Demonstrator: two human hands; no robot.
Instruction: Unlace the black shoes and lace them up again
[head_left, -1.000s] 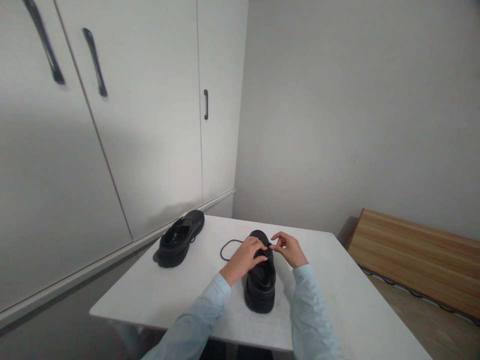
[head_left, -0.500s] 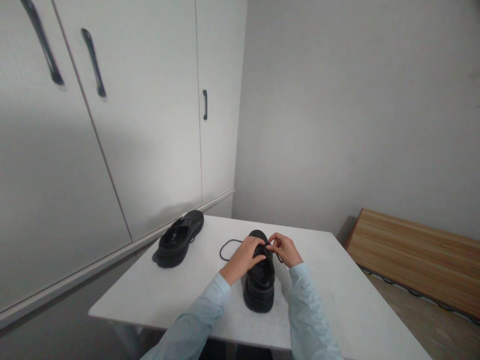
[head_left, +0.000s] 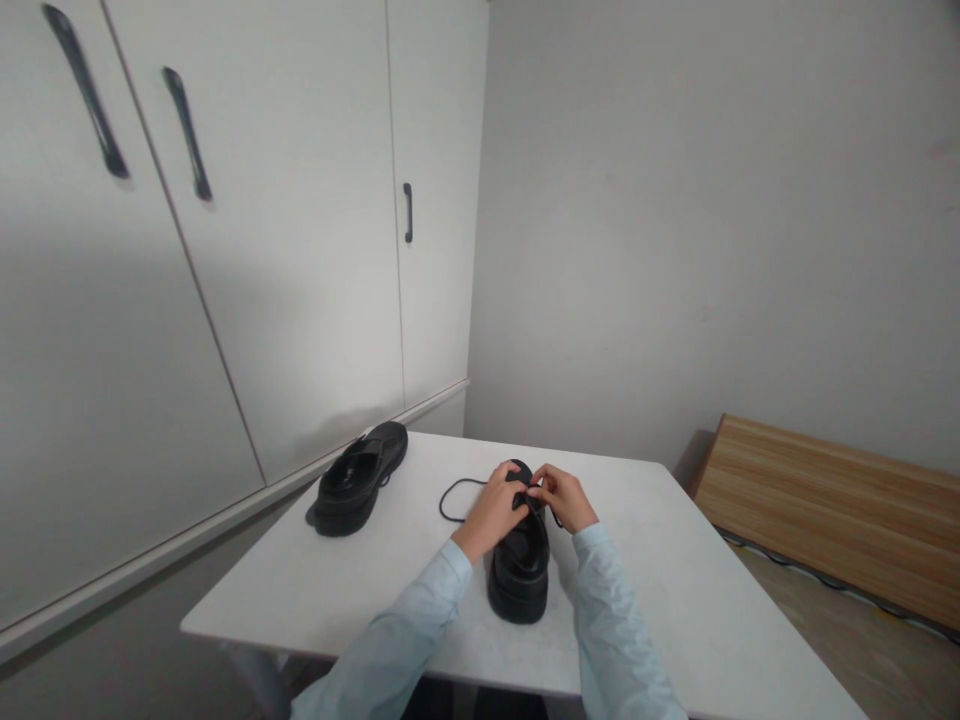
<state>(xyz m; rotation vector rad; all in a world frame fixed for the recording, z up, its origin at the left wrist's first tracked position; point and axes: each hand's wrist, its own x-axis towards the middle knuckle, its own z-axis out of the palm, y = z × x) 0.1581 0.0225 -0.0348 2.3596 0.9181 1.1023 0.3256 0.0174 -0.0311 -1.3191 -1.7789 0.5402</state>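
Observation:
A black chunky-soled shoe (head_left: 519,572) stands on the white table (head_left: 675,600) right in front of me, toe pointing away. My left hand (head_left: 491,512) rests on the shoe's upper and pinches its black lace (head_left: 450,495), which loops out to the left on the table. My right hand (head_left: 561,497) meets the left above the shoe's front, fingers pinched on the lace. A second black shoe (head_left: 360,477) lies further left near the table's far edge.
White cabinet doors with dark handles (head_left: 409,212) run along the left, close to the table. A grey wall stands behind. A wooden bench or bed frame (head_left: 832,510) sits low at the right, past the table's edge.
My right hand has moved left to meet the left hand over the shoe's front. Both hands have shifted slightly toward the toe.

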